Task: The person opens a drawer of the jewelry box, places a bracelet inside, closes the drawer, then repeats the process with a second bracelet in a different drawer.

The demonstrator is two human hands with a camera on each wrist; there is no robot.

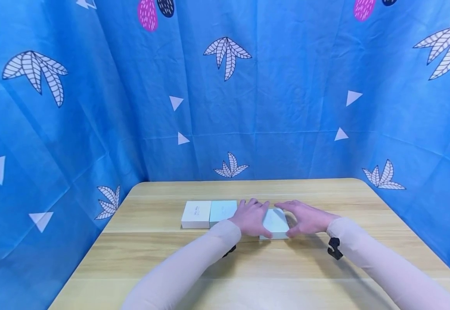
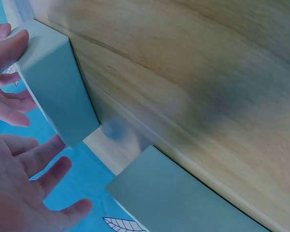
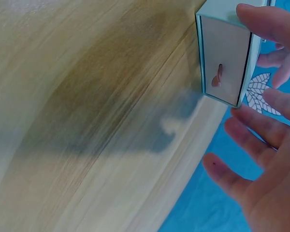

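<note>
Both hands flank a pale mint box (image 1: pixel 276 222) lying flat on the wooden table (image 1: pixel 248 267), a little right of centre: the left hand (image 1: pixel 250 217) touches its left side with thumb at the near corner, and the right hand (image 1: pixel 309 218) rests against its right side, fingers of both fairly straight and spread, not clenched. Left of it, apart, a second mint box (image 1: pixel 223 211) sits touching a white box (image 1: pixel 196 214)

Head view looking down, 2 close wrist views, pale box (image 1: pixel 275 223) shared
</note>
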